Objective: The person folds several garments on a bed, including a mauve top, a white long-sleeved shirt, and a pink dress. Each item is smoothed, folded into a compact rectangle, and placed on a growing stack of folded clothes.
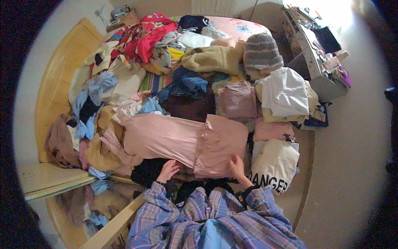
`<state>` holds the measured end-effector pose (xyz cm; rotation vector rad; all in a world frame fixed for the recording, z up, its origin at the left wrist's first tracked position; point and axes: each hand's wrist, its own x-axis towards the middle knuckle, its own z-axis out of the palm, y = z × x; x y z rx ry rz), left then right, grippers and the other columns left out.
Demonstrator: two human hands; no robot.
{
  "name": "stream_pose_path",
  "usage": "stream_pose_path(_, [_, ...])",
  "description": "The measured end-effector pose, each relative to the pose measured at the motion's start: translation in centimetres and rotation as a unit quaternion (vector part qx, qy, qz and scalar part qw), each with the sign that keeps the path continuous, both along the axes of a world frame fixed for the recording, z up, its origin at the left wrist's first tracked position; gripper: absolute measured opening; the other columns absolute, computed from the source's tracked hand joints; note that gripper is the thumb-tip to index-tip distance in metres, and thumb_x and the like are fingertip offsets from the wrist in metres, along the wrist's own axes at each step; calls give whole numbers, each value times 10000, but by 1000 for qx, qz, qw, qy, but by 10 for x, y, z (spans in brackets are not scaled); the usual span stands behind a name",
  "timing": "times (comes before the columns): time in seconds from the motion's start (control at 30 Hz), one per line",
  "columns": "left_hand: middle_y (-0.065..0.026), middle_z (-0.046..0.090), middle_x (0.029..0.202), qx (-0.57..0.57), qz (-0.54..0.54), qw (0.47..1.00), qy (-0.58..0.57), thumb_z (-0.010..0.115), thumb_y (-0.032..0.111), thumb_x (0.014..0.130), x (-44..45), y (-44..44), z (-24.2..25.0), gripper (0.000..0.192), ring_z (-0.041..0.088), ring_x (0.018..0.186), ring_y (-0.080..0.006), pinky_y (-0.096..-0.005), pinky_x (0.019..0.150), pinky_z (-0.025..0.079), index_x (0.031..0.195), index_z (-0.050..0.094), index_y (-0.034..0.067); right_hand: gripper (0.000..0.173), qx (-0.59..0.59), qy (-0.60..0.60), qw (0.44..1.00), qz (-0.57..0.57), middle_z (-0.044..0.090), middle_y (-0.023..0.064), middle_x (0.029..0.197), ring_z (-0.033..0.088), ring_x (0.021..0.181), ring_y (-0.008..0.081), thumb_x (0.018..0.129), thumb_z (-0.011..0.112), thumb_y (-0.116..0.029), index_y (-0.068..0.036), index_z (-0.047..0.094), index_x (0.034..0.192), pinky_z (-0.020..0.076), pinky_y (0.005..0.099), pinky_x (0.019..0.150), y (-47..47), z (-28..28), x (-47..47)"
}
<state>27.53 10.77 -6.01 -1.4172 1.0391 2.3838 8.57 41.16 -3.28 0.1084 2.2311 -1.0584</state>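
Note:
A pale pink garment (164, 132) lies spread sideways before me, with a darker pink section (225, 146) at its right end. Small gathers or buttons show near the seam between the two. My left hand (169, 171) is at the garment's lower edge, fingers slightly bent and partly apart. On the right, my right hand (237, 166) rests against the darker section near its lower right corner, fingers spread. Neither hand clearly grips the cloth. Black cloth (147, 171) shows below the garment, beside my left hand.
Folded clothes stand to the right: a mauve stack (238, 101), a white folded piece (284, 91) and a cream printed one (273, 162). Loose clothes (115, 81) heap up at left. A grey striped knit (262, 51) sits behind. A cluttered desk (329, 79) is at far right, a mirror (102, 211) at lower left.

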Motion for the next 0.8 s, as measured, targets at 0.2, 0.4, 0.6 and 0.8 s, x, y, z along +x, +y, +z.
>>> stream_pose_path(0.2, [0,490,951,-37,134,989,-50,650,299,807,-8,-12,-11,279,465,866,-141,-347,844,436,950,504,110,497,28,-29,995,-95,601,165,960,602,801,259,733,650,-195,25,460,1136,479,375,638,22,-20,-3])
stream_pose_path(0.4, [3,486,977,-228,124,963,67,627,311,821,2,-36,-16,293,462,908,-134,-328,792,372,1017,520,122,686,-95,-53,978,-179,557,131,1066,575,829,223,697,738,-248,23,386,1220,475,318,642,39,-35,-15])
stream_pose_path(0.6, [1,548,972,-100,228,968,21,629,311,821,2,-55,3,333,531,878,-165,-326,779,427,1080,533,125,436,-109,-76,982,-136,607,90,959,566,824,176,730,704,-228,17,555,1058,459,309,695,38,-21,-24])
stream_pose_path(0.8, [1,580,922,-58,311,939,132,622,266,820,15,-73,16,245,556,853,-157,-319,750,464,994,559,106,304,-169,-37,977,-127,606,35,875,551,755,136,751,659,-189,0,594,980,447,288,662,57,18,-44])
